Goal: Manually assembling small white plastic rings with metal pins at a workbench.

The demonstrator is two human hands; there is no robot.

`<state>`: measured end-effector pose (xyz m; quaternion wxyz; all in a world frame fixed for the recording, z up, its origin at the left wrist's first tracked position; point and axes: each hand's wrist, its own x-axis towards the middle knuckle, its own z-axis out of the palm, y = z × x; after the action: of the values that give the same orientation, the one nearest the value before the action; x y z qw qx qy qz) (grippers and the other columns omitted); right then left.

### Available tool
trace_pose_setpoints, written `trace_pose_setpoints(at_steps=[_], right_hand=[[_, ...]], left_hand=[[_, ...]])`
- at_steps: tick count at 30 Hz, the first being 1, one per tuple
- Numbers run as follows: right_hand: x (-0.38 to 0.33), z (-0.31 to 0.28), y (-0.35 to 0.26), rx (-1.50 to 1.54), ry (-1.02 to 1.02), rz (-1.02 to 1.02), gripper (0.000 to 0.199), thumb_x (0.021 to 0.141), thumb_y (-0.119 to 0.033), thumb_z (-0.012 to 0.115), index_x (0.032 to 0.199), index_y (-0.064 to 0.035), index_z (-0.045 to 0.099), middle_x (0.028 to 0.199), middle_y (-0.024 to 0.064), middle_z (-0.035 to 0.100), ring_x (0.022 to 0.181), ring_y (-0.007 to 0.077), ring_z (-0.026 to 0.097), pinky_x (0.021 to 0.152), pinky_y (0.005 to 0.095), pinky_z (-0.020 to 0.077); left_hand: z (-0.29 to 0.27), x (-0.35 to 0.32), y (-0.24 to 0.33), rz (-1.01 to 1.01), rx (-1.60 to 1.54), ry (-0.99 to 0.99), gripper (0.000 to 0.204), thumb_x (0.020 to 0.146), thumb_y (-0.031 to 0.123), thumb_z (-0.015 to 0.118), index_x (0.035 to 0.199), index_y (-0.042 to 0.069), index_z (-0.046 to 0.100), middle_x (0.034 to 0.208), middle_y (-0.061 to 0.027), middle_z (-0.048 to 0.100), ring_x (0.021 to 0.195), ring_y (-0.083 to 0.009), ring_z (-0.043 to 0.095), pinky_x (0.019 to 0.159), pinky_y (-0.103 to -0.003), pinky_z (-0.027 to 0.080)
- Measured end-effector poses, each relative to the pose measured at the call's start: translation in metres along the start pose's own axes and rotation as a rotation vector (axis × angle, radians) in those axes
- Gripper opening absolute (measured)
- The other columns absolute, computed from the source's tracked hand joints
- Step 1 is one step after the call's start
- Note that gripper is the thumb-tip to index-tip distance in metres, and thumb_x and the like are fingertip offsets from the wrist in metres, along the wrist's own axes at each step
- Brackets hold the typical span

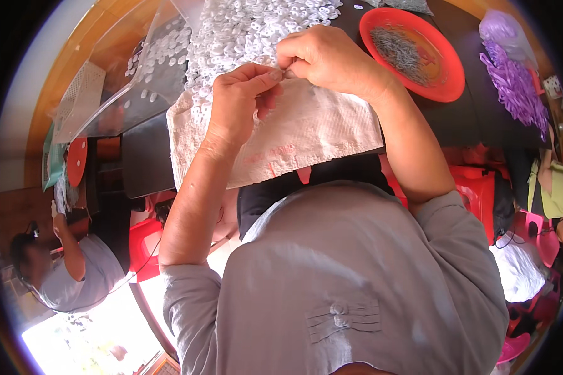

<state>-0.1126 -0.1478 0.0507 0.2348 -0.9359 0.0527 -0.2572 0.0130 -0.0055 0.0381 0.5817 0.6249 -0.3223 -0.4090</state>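
Note:
My left hand (239,100) and my right hand (331,61) meet above a white cloth (319,125) on the table's near edge. Thumb and fingertips of both are pinched together around something too small to make out. Just beyond them spreads a large heap of small white oval plastic pieces (231,37), each with holes. To the right of my right hand lies a red oval plate (447,87) with a pile of thin grey metal pins (401,53) on it.
A clear plastic sheet (116,103) stands at the left of the heap. Purple strips (513,87) hang at the far right, near red stools (475,187). Another person (81,269) sits at the lower left. The dark tabletop (145,156) shows beside the cloth.

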Motion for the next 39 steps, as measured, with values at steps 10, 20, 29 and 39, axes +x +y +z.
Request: trace_pose_setpoints(at_steps=[10,20,29,39], right_hand=[[0.003,0.008,-0.009,0.21,0.039,-0.007,0.004,0.072,-0.007,0.063,0.076,-0.0042,0.063,0.067,0.012,0.063,0.063,0.0266,0.062,0.061,0.0373,0.0473],[0.004,0.015,-0.02,0.433,0.127,0.0,0.009,0.077,-0.004,0.064,0.084,0.0002,0.063,0.069,0.0105,0.064,0.062,0.0186,0.06,0.061,0.0306,0.0475],[0.005,0.019,-0.017,0.464,0.153,0.078,0.009,0.08,-0.006,0.062,0.086,-0.0001,0.063,0.071,0.0103,0.064,0.064,0.018,0.06,0.063,0.0313,0.0474],[0.004,0.017,-0.016,0.436,0.07,0.142,0.006,0.084,-0.007,0.062,0.086,-0.0013,0.061,0.068,-0.0004,0.057,0.065,0.0061,0.051,0.06,0.0235,0.0422]], left_hand=[[-0.01,-0.003,0.01,-0.048,-0.229,0.014,0.012,0.082,0.006,0.063,0.086,-0.005,0.064,0.068,-0.0104,0.063,0.051,-0.0124,0.053,0.043,-0.023,0.037],[-0.022,-0.013,0.016,-0.003,-0.239,0.032,0.012,0.082,0.005,0.064,0.087,-0.006,0.065,0.071,-0.0099,0.064,0.051,-0.0118,0.053,0.042,-0.022,0.036],[-0.019,-0.009,-0.024,0.47,0.749,0.064,0.015,0.073,0.01,0.074,0.083,0.003,0.066,0.078,-0.0099,0.064,0.067,-0.024,0.063,0.064,-0.034,0.051],[-0.019,-0.001,-0.029,0.597,0.825,0.147,0.009,0.079,0.008,0.067,0.086,0.003,0.065,0.079,-0.0129,0.065,0.061,-0.0297,0.062,0.056,-0.036,0.049]])
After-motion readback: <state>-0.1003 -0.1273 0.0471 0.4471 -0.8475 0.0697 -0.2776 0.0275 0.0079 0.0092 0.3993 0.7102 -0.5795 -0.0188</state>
